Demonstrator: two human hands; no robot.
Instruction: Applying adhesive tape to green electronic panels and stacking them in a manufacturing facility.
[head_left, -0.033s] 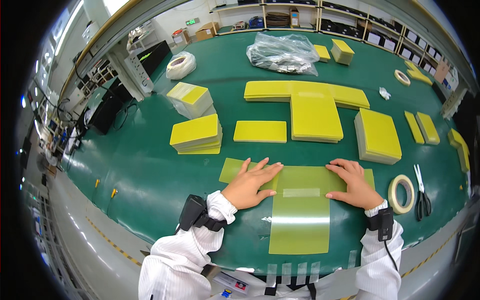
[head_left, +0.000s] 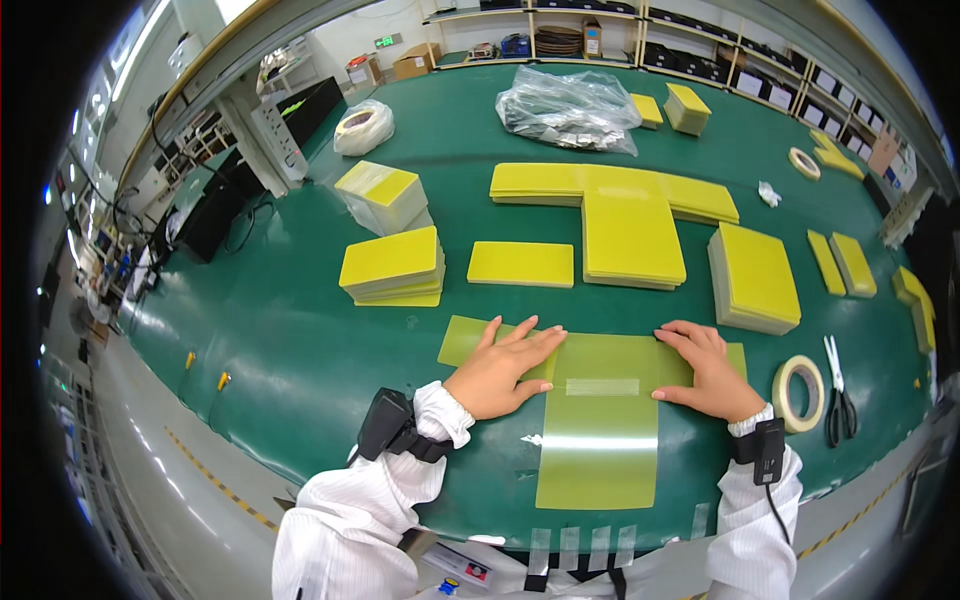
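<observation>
Thin translucent yellow-green sheets lie in a T shape in front of me. The crosspiece [head_left: 462,341] runs under both hands, and the stem sheet [head_left: 597,472] reaches toward me. A clear tape strip [head_left: 602,387] lies across the middle, between my hands. My left hand [head_left: 500,372], open and palm down, presses the sheets left of the tape with fingers spread. On the other side my right hand [head_left: 708,372] rests on the sheets, thumb and fingers apart. Neither hand grips anything. Right of it are a roll of masking tape [head_left: 781,394] and scissors [head_left: 840,400].
Beyond the sheets stand a T-shaped yellow stack [head_left: 632,240] and several rectangular stacks, one at right [head_left: 757,275], one at left [head_left: 390,262]. Cut tape strips [head_left: 599,545] hang at the near table edge. A clear plastic bag [head_left: 565,108] lies far back.
</observation>
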